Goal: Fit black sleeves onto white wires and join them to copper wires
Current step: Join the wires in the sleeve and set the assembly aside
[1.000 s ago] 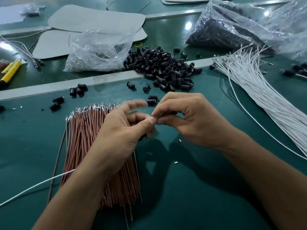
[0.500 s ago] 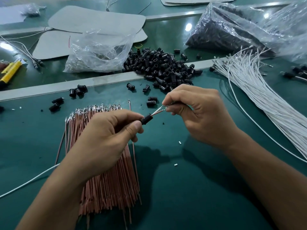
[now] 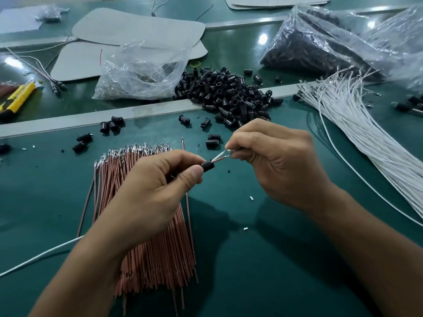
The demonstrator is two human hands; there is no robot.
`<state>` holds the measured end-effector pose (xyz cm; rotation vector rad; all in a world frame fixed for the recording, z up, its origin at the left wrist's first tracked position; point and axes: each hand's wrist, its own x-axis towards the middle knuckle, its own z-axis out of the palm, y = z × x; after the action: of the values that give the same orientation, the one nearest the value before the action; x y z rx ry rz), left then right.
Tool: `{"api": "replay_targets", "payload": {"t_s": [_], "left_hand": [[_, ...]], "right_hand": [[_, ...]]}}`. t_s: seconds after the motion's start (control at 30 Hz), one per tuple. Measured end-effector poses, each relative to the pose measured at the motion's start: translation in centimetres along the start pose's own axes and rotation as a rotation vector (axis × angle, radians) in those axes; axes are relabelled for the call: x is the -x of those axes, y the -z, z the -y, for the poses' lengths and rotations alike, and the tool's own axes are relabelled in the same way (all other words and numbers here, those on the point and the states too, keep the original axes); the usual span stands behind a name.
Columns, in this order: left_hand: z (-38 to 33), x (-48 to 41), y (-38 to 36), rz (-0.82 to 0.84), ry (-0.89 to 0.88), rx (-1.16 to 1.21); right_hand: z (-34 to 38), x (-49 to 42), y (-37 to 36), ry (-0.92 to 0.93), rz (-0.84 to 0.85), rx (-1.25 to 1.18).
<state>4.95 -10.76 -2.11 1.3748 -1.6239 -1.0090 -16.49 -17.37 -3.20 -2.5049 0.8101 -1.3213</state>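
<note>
The left grip [image 3: 160, 186] pinches a sleeve [image 3: 207, 166] above mid-desk. At its 3 o'clock, the right grip [image 3: 274, 165] pinches the wire ends [image 3: 220, 157] leaving the sleeve. The copper bundle [image 3: 114, 172] lies at 7 o'clock and the white bundle [image 3: 366, 138] at 2. The sleeve pile [image 3: 229, 94] straddles the strip [image 3: 68, 121] at 12. Green desk [image 3: 251, 271] shows at 5.

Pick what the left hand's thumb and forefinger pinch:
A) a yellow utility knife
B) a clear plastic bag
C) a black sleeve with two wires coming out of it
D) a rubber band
C: the left hand pinches the black sleeve at its fingertips, while the right hand pinches the far ends of the white and copper wires that come out of it.
</note>
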Motion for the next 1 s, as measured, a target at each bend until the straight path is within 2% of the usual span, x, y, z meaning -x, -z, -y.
{"api": "replay_targets", "payload": {"t_s": [0.23,0.47,0.57,0.8,1.0], "left_hand": [[-0.1,0.1,-0.9,-0.030,-0.074,0.045],[-0.4,0.3,-0.2,-0.008,-0.061,-0.153],[-0.5,0.2,-0.3,0.021,-0.041,-0.154],[-0.7,0.3,-1.2,-0.078,-0.155,-0.014],[-0.5,0.2,-1.2,-0.061,-0.126,-0.082]], "right_hand": [[0.4,0.2,-0.6,-0.054,0.013,-0.049],[0.4,0.2,-0.5,-0.048,0.029,-0.055],[0.6,0.2,-0.5,-0.041,0.046,-0.080],[0.8,0.0,-0.3,-0.164,0.030,-0.342],[0.8,0.4,-0.6,-0.210,0.038,-0.405]]}}
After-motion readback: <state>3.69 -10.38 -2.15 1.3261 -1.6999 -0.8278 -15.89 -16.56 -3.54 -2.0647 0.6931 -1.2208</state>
